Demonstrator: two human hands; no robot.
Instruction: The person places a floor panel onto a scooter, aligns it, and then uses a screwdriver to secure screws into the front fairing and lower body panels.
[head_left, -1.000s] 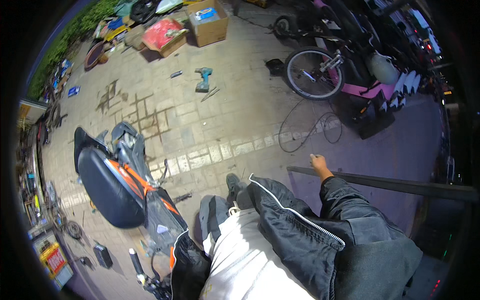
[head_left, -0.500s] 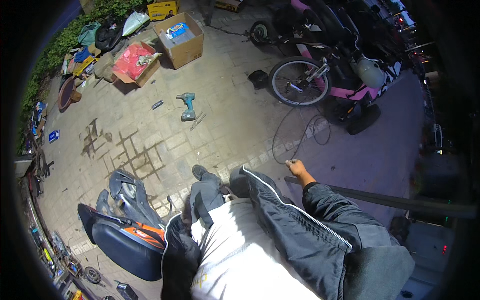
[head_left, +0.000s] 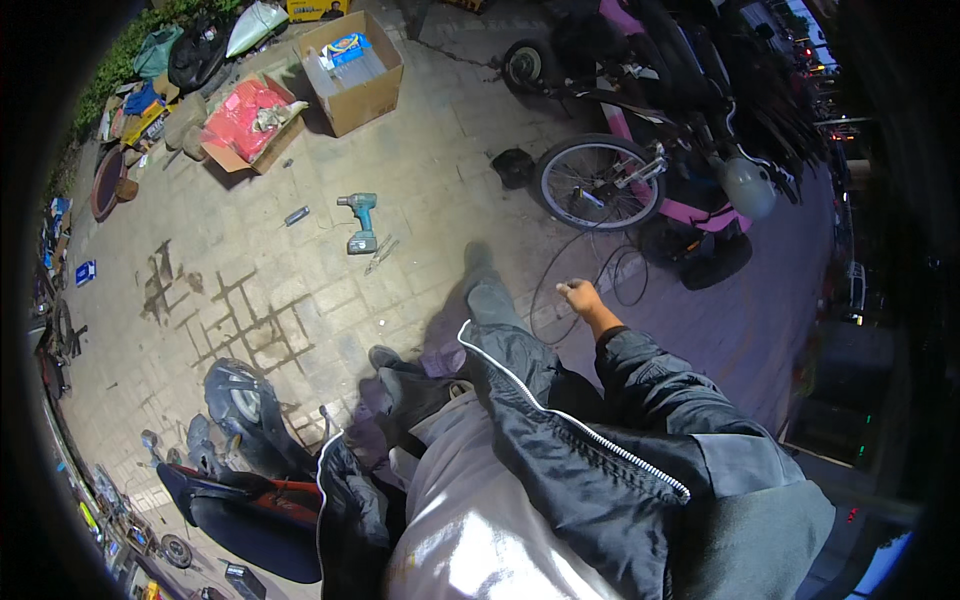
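Observation:
My right hand is held out in front of me at the end of a black jacket sleeve, its fingers curled closed. Whatever they hold, if anything, is too small to make out. A thin dark cable loops over the ground beyond the hand and passes close by it in the picture; I cannot tell whether they touch. My left hand is not in view. Ahead on the paving lie a teal cordless impact wrench, pliers and a small dark cylinder.
A spoked wheel and a pink-and-black scooter stand at the right, with a grey helmet. An open cardboard box and a box with red plastic are at the far left. A black-seated scooter stands near left.
One of my feet has stepped forward, and the view has shifted with me. My right hand sits a little higher and further left in the picture. The dark bar beside the right arm is gone from view.

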